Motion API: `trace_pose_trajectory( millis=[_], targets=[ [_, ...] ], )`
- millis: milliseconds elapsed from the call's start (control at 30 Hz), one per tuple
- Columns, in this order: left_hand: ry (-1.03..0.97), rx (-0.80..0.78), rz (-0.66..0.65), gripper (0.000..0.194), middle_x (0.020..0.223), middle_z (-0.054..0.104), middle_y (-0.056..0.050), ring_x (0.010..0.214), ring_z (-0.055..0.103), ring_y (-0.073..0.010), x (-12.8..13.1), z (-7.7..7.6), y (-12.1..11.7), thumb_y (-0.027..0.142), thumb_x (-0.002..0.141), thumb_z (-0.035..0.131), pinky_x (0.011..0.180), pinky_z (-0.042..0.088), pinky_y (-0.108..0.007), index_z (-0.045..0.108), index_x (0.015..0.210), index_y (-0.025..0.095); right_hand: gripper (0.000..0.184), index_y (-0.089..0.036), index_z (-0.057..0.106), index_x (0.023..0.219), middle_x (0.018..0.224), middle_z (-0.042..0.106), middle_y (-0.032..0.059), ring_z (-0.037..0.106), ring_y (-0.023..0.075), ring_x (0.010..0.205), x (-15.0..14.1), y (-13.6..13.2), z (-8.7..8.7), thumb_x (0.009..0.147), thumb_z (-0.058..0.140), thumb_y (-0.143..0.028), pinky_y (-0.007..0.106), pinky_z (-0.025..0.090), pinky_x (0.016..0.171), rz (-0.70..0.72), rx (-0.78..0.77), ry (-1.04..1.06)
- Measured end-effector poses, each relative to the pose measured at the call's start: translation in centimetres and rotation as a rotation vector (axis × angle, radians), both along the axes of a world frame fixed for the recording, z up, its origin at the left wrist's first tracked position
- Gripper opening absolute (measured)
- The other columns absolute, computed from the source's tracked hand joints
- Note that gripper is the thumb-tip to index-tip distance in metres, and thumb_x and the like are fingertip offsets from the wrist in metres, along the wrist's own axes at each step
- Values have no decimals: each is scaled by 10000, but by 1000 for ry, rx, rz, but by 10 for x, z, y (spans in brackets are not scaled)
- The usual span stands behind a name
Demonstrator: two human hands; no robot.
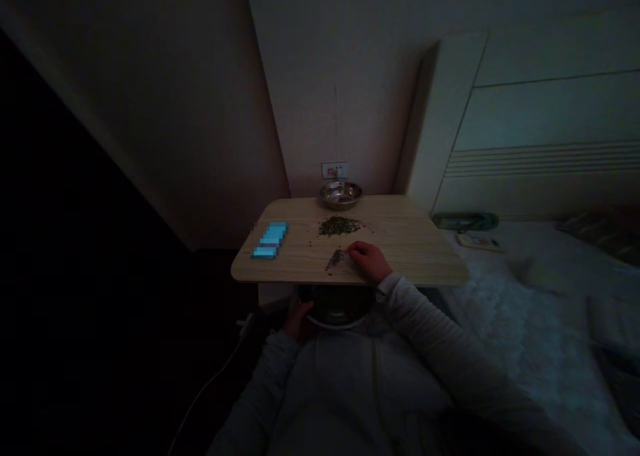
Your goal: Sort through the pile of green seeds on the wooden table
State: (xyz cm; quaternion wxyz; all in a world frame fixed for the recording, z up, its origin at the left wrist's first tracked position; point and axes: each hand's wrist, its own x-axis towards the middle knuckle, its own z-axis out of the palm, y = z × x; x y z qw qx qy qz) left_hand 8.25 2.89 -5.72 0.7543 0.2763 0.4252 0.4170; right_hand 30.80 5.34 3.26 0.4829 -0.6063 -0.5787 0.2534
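Note:
My right hand (369, 260) rests low over the near part of the small wooden table, its fingers curled together. Whether anything is pinched in them is too dark and small to tell. Just left of its fingertips lies a blurred little group of dark green beans (336, 259), close to the near edge. Farther back is a larger heap of green beans (339, 226) with a few strays around it. Below the table edge, my left hand (299, 313) grips the left side of a basin (335, 324) with a pale rim, held at my lap and partly hidden by the tabletop.
A steel bowl (341, 196) stands at the table's (415, 243) back edge. A lit, pixelated phone (271, 241) lies at the left. Behind is a wall socket (335, 170). To the right is a bed (520, 336) with a green bottle (465, 221). A white cable (210, 379) hangs at left.

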Motion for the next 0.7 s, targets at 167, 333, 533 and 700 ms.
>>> trace_pose_trajectory(
  millis=[167, 333, 533, 700],
  targets=[
    [-29, -109, 41, 120, 874, 764, -72, 1124, 630, -309, 7, 12, -5, 195, 643, 696, 981, 482, -435, 675, 761, 196, 156, -184, 663, 691, 637, 648, -1, 559, 145, 628, 2, -5, 2, 704, 534, -270, 250, 422, 632, 38, 15, -62],
    [-47, -138, 60, 114, 843, 755, -71, 1122, 632, -294, 7, 16, -6, 170, 665, 668, 984, 478, -417, 674, 776, 196, 161, -171, 681, 732, 661, 653, 13, 572, 158, 655, 2, -6, 3, 706, 535, -235, 263, 428, 654, 45, -42, -93],
    [-35, -105, 44, 137, 937, 754, -85, 1187, 587, -314, 6, 2, -1, 195, 646, 712, 1014, 458, -428, 673, 777, 206, 174, -173, 680, 766, 687, 658, 12, 571, 155, 665, 1, -7, 3, 728, 531, -253, 263, 424, 662, 73, -37, -95],
    [-68, -92, 10, 166, 930, 760, -99, 1150, 614, -326, 6, 2, -1, 216, 665, 704, 983, 484, -451, 680, 827, 190, 179, -167, 687, 778, 688, 660, 16, 573, 156, 669, 2, -6, 2, 735, 535, -251, 261, 424, 661, 72, -38, -117]
  ],
)
